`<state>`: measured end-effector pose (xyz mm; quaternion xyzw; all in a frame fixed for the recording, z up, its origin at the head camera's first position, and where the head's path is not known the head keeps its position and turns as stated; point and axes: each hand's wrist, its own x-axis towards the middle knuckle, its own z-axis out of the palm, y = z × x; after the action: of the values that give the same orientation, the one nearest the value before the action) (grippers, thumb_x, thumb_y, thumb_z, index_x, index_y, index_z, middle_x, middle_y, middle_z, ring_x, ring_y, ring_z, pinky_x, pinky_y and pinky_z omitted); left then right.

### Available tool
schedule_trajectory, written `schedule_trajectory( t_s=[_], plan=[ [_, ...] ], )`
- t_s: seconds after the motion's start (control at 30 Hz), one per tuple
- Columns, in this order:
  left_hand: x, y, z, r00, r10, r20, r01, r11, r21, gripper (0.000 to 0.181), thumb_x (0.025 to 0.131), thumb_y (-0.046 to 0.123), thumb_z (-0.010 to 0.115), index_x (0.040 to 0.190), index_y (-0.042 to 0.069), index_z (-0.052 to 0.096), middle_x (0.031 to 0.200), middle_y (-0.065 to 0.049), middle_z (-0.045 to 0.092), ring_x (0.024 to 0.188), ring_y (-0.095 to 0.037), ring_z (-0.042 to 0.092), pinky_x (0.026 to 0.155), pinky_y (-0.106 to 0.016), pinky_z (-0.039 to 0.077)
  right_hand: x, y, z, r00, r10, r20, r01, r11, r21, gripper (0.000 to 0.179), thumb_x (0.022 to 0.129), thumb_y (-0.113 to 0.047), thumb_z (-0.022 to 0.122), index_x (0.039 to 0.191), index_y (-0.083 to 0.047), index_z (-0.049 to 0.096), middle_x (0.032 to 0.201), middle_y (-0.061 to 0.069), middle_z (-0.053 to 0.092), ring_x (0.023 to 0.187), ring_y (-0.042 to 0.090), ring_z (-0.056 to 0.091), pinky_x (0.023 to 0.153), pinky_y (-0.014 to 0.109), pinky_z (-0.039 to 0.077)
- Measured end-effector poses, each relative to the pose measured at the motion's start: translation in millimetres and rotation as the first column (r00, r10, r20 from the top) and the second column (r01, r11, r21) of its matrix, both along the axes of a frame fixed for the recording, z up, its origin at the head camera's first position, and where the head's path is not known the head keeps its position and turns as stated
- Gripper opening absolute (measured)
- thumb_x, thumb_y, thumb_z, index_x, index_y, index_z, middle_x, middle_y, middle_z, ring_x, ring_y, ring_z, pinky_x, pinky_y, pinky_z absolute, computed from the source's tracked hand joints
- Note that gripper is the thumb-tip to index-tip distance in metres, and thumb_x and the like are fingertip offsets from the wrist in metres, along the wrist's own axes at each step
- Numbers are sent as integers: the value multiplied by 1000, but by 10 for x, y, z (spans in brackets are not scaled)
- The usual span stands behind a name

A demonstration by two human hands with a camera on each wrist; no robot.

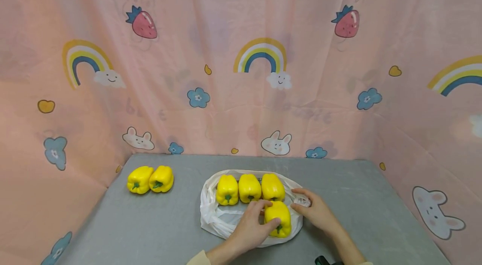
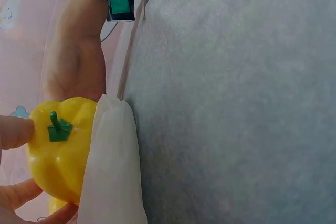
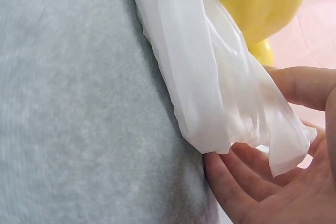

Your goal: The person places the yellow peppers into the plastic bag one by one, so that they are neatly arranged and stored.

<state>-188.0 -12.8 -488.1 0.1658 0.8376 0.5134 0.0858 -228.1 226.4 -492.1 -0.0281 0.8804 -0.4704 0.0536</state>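
My left hand holds a yellow bell pepper over the near right part of an opened white plastic bag, thumb and fingers on its sides. In the left wrist view this pepper shows its green stem, beside the bag's rolled white edge. My right hand is at the bag's right side, its thumb and fingers around the bunched plastic. Three yellow bell peppers sit in a row along the far side inside the bag.
Two more yellow bell peppers lie side by side on the grey table, at its far left. A pink printed cloth hangs behind the table and along both sides. A black wrist device shows at the bottom edge.
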Motion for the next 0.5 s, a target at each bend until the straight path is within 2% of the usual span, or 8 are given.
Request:
schedule_trajectory(
  t_s=[0.2, 0.37, 0.5],
  plan=[
    [-7, 6, -6, 999, 9, 46, -9, 1000, 8, 44, 92, 46, 74, 126, 21, 61, 119, 1, 52, 104, -16, 57, 85, -37, 53, 5, 9, 7, 1000, 5, 7, -5, 1000, -6, 52, 96, -27, 72, 141, -5, 58, 148, 22, 50, 142, 47, 36, 112, 72, 24],
    [5, -33, 27, 999, 12, 33, -11, 1000, -22, 52, 90, 49, 74, 129, 17, 59, 123, 0, 53, 105, -17, 58, 84, -38, 53, 5, 5, 1, 1000, 4, -1, -4, 1000, 6, 51, 96, -26, 72, 140, -5, 58, 148, 22, 51, 142, 48, 37, 112, 72, 24],
    [-11, -101, 96, 1000, 9, 21, -8, 999, -53, 55, 91, 50, 73, 131, 15, 60, 123, 0, 55, 105, -18, 59, 83, -38, 54, 3, 4, -4, 1000, 6, -10, -5, 1000, 3, 51, 96, -24, 71, 140, -4, 58, 148, 23, 50, 142, 48, 36, 113, 71, 23]
  ],
)
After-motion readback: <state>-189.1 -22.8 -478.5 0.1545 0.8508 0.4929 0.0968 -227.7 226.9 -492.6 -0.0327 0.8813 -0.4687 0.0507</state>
